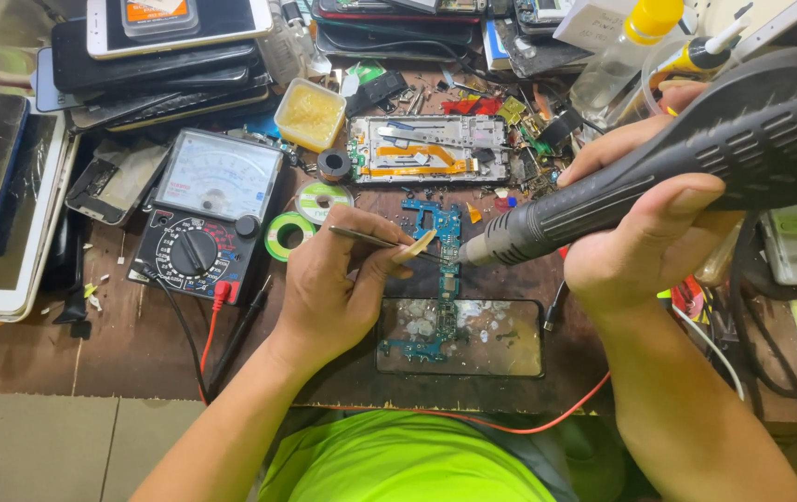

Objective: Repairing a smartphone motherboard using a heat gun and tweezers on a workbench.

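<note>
Left hand (pixel 329 293) pinched tweezers (pixel 370 240) over a blue circuit board (pixel 445 232) while right hand's (pixel 649 237) grip wrapped a hot-air gun (pixel 658 177), nozzle aimed there to heat it.

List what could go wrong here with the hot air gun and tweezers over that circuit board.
1. The hot air gun nozzle points at the blue circuit board, close to the left hand; fingers could get burned.
2. The tweezers could slip and knock small parts.
3. The board lies partly on a glass phone panel, which heat might damage.
4. Solder rolls and clutter nearby may catch stray heat.
</note>
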